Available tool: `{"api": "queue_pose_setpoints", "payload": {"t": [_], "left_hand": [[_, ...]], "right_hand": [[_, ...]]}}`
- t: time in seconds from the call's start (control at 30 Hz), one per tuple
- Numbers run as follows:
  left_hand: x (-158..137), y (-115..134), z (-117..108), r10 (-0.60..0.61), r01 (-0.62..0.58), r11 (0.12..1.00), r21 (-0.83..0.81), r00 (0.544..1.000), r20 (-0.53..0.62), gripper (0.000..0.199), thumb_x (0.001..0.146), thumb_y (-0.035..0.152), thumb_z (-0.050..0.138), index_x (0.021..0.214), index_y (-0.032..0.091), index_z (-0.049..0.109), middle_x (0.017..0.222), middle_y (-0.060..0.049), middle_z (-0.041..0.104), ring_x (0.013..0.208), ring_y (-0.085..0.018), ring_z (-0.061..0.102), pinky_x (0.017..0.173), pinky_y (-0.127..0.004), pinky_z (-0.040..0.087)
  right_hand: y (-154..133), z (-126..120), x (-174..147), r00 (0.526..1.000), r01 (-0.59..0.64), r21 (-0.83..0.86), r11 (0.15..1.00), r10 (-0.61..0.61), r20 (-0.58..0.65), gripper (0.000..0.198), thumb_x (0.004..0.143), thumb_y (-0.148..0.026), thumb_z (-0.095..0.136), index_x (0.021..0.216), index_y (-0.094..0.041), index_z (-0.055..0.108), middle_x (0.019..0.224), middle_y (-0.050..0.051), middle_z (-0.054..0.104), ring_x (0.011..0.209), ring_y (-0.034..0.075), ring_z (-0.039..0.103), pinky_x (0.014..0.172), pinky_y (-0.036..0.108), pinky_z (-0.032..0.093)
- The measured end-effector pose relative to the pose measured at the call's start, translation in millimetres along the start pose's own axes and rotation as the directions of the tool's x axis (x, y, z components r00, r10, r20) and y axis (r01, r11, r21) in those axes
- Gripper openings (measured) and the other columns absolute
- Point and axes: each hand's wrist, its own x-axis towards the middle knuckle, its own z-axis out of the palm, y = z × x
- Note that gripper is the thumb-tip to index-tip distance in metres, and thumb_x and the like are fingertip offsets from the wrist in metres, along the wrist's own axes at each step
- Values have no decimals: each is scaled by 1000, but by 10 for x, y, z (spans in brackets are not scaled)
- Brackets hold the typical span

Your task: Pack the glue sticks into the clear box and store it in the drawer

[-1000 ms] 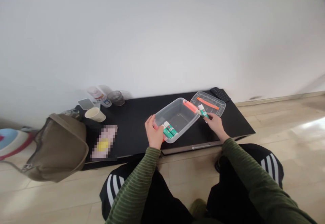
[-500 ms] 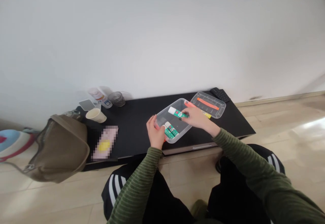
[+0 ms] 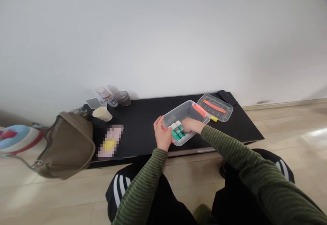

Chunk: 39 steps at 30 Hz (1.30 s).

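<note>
A clear plastic box with orange end clips stands tilted in view near the front edge of the black table. My left hand is closed on its left end, thumb over the rim and fingers along the outer wall. Green glue sticks with white caps lie side by side in the box, against its left part. My right hand reaches down inside, its fingers closed on the rightmost glue stick. Those fingertips are partly hidden.
The box's lid with an orange handle lies at the right, by a yellow item and a black keypad-like object. At left are a paper cup, a dark glass, a white bottle and a brown bag.
My right hand has lowered the glue stick from above the box to beside the others inside it. My left hand keeps its hold. The view has shifted slightly.
</note>
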Motion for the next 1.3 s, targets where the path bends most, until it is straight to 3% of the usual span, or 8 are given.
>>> {"api": "queue_pose_setpoints", "payload": {"t": [0.17,0.27,0.37,0.47,0.6,0.7,1.1,1.3], "left_hand": [[0,10,7,4,-4,1000,5,1000,6,62,65,1,56,123,21,61,132,-9,50,128,-23,50,116,-39,35],[1,2,8,-3,3,1000,-7,1000,10,61,65,1,56,123,21,61,132,-10,50,128,-23,50,116,-40,34],[1,-8,10,-15,15,1000,-19,1000,10,62,64,0,57,122,21,62,132,-9,50,129,-23,49,116,-39,34],[1,-12,10,-23,23,1000,-17,1000,10,62,64,0,56,123,21,62,132,-10,50,128,-24,50,116,-40,35],[1,6,6,-33,34,999,-24,999,14,62,65,0,57,124,20,62,133,-10,49,128,-24,50,116,-41,35],[7,30,4,-31,32,999,-15,999,13,61,65,1,57,123,19,62,132,-11,50,128,-24,50,116,-41,35],[22,-19,51,7,-5,999,-43,999,46,62,67,0,53,124,22,61,135,-8,50,128,-23,51,116,-42,36],[33,14,89,13,-12,1000,-11,999,49,60,67,0,54,123,21,62,133,-9,52,129,-24,50,116,-42,36]], "right_hand": [[78,-115,-21,999,38,26,999,-39,38,31,91,-35,62,114,-14,65,114,10,65,99,22,63,86,35,52],[260,-291,-117,980,87,111,990,-65,-189,22,92,-26,55,105,-17,70,101,8,71,90,19,65,82,28,48],[630,-456,-222,772,121,235,964,57,-633,29,95,-26,43,107,-18,67,101,7,71,89,18,64,81,28,46],[1118,-482,-236,625,46,293,955,201,-754,29,94,-27,42,106,-16,65,99,10,69,89,20,62,79,30,46],[1656,-238,-144,853,-125,212,969,214,-476,21,89,-24,51,99,-15,67,100,11,68,91,21,62,80,30,44],[1843,0,-97,936,-186,117,976,212,-282,20,88,-26,56,100,-15,67,109,12,66,101,22,60,82,29,43],[1843,280,-158,967,-188,-43,981,178,-184,24,92,-35,52,94,-15,65,102,14,63,104,26,56,79,31,44],[1877,192,-225,879,-174,279,944,277,-388,27,87,-40,56,90,-15,65,89,10,66,84,21,60,73,30,46]]}}
